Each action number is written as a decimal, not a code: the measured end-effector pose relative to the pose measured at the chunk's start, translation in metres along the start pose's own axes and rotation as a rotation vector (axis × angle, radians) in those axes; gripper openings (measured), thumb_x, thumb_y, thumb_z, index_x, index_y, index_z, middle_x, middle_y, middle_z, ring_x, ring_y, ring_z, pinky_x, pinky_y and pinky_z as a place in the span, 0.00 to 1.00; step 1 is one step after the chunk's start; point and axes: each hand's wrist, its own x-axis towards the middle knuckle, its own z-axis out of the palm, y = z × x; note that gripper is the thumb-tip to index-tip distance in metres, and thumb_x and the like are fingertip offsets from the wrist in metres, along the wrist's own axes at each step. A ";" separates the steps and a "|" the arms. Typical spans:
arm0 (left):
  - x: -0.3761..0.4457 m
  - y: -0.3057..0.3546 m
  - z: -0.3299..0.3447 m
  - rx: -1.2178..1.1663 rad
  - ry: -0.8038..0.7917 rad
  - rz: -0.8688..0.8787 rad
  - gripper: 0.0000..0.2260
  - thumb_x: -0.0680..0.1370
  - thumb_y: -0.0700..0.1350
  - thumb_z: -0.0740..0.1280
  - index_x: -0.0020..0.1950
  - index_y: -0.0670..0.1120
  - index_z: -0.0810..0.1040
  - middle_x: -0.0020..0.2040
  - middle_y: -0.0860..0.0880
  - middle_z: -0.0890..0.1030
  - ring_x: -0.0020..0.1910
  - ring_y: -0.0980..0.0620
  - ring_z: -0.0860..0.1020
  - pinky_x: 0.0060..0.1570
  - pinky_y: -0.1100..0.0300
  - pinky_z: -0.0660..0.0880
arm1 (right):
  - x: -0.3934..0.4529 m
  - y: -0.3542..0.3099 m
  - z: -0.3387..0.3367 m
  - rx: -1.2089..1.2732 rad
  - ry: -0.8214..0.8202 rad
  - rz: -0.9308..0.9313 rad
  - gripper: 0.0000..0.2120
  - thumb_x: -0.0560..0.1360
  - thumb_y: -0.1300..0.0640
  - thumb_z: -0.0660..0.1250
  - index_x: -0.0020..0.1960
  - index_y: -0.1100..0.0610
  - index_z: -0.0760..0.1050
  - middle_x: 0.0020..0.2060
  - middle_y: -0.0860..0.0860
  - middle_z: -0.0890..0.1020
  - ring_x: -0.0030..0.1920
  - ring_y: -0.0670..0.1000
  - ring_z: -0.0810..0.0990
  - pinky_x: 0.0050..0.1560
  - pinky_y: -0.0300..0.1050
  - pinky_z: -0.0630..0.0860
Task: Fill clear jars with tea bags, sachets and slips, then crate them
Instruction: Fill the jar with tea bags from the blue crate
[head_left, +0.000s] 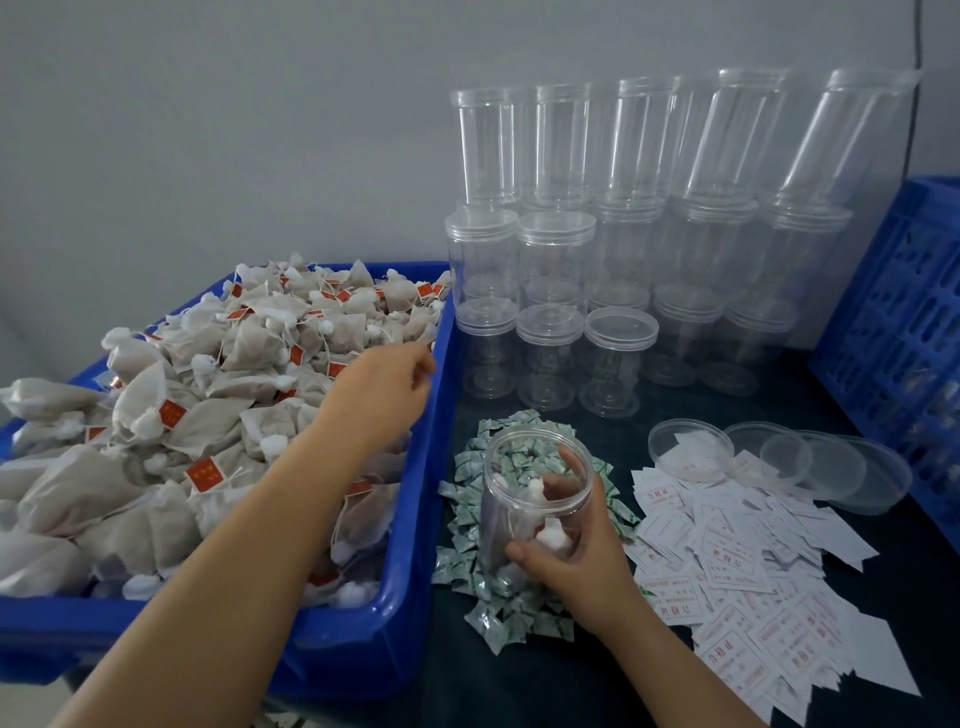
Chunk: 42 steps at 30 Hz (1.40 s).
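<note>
My right hand grips an open clear jar standing on a pile of green-and-white sachets; a few tea bags lie inside it. My left hand reaches over the heap of tea bags in the blue tub, fingers loosely curled near the tub's right wall; whether they pinch a bag is hidden. White printed slips are spread to the right of the jar.
Stacked empty lidded clear jars stand at the back against the wall. Loose clear lids lie behind the slips. A blue slotted crate stands at the right edge. The table top is dark.
</note>
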 end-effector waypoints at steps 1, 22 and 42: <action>0.002 -0.008 0.000 0.056 -0.023 -0.068 0.08 0.79 0.40 0.63 0.57 0.46 0.77 0.51 0.49 0.79 0.49 0.51 0.77 0.53 0.56 0.75 | 0.000 0.000 0.000 -0.001 -0.002 0.000 0.46 0.55 0.45 0.80 0.66 0.25 0.61 0.64 0.46 0.72 0.58 0.39 0.79 0.49 0.33 0.78; -0.004 -0.033 -0.012 0.653 -0.392 -0.360 0.02 0.77 0.44 0.63 0.45 0.48 0.71 0.38 0.51 0.70 0.44 0.49 0.72 0.43 0.55 0.69 | -0.002 -0.005 0.000 -0.033 0.001 0.013 0.47 0.55 0.42 0.79 0.68 0.30 0.60 0.62 0.43 0.72 0.57 0.36 0.78 0.48 0.30 0.77; 0.000 -0.028 -0.021 0.287 0.076 -0.312 0.06 0.80 0.45 0.61 0.48 0.45 0.76 0.45 0.45 0.78 0.41 0.48 0.76 0.39 0.55 0.70 | -0.002 -0.004 0.000 -0.041 0.019 -0.003 0.43 0.55 0.43 0.79 0.61 0.18 0.61 0.62 0.43 0.72 0.58 0.38 0.78 0.49 0.33 0.78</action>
